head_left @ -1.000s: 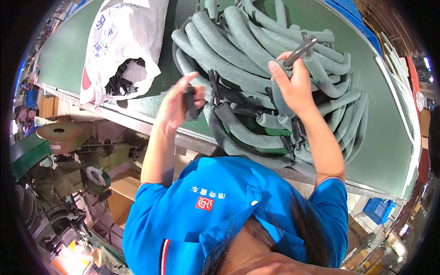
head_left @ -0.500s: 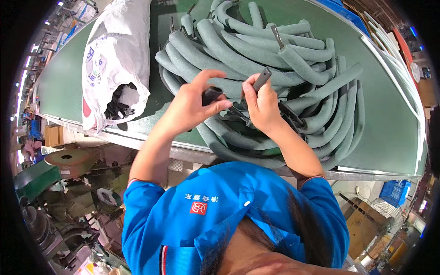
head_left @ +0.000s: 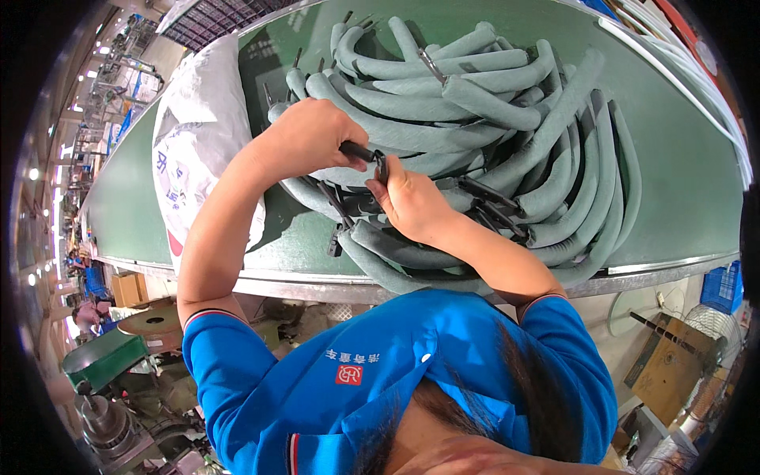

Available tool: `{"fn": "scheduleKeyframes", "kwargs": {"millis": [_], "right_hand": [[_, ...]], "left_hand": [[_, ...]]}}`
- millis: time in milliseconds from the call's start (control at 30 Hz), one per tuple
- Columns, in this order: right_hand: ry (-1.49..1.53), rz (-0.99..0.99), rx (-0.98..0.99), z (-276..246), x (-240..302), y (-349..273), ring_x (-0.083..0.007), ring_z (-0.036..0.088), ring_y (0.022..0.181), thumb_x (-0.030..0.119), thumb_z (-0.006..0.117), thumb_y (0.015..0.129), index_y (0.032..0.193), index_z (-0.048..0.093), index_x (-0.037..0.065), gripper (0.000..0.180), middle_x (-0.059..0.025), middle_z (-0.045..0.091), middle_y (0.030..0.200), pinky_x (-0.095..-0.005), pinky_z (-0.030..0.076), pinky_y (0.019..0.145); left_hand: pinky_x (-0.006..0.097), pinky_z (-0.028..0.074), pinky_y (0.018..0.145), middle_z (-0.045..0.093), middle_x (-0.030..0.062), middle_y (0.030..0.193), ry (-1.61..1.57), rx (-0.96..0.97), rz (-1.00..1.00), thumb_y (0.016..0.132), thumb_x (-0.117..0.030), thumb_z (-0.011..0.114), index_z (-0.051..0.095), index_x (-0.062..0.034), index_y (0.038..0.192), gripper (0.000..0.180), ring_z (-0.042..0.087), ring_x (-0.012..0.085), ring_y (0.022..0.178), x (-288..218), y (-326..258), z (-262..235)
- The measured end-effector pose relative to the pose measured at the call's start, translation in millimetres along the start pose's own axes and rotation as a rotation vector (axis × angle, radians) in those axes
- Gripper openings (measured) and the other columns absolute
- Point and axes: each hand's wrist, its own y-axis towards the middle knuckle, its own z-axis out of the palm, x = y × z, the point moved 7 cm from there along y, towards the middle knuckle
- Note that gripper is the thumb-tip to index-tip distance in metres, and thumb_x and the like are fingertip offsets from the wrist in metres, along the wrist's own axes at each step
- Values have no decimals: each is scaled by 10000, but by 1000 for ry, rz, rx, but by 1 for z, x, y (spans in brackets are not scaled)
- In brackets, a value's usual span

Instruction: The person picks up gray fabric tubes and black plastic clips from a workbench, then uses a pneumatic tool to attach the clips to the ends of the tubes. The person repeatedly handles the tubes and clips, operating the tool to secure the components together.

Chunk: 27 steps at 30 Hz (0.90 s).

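My left hand [head_left: 317, 136] is closed on a short black cylindrical piece [head_left: 356, 151], holding it level above a pile of tubes. My right hand [head_left: 416, 204] pinches a narrow dark bar [head_left: 381, 166] upright. Piece and bar meet between my hands; whether one is inside the other cannot be made out. Under both hands lie several bent grey-green padded tubes [head_left: 431, 138], some with flat dark ends sticking out. Black fittings [head_left: 489, 194] rest among the tubes beside my right wrist. Another black end [head_left: 335, 240] hangs near the table's front edge, below my left hand.
The tubes lie on a green tabletop [head_left: 673, 198] with a pale front edge. To the left is a white plastic bag [head_left: 198, 119], with a dark crate [head_left: 222, 24] behind it. Long white strips [head_left: 673, 75] lie along the right side. A cardboard box [head_left: 669, 368] stands below the table.
My left hand has turned over, its back now uppermost, and brought the black piece against the bar. My right hand has moved left and lower. The view has shifted too.
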Motion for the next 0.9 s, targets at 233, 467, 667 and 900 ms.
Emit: {"fn": "scheduleKeyframes", "kwargs": {"millis": [233,467,667,900], "right_hand": [[-57,-10,73,9,1,-2,-378,554,550,158,542,924,926,385,1,222,-158,551,625,-453,425,479],[-63,3,99,9,1,-2,-385,560,566,207,522,939,929,367,2,257,-169,557,636,-462,424,494],[-72,60,152,10,0,-1,-389,568,579,223,502,948,934,371,0,259,-180,567,645,-470,433,515],[-67,33,110,8,0,-2,-388,572,565,224,516,939,936,374,0,265,-176,574,642,-474,435,502]], "left_hand": [[419,426,569,578,119,627,305,129,5,652,-247,754,621,-72,679,222,573,341,661,-16,10,-24],[412,439,572,589,107,632,324,204,26,624,-231,755,648,-103,672,173,593,329,675,-13,10,-13],[413,461,579,622,112,650,434,280,0,624,-182,762,698,-88,741,163,621,324,681,-22,16,-16],[399,433,561,601,110,621,202,294,3,635,-215,767,673,-86,701,172,588,326,629,-16,17,-11]]}}
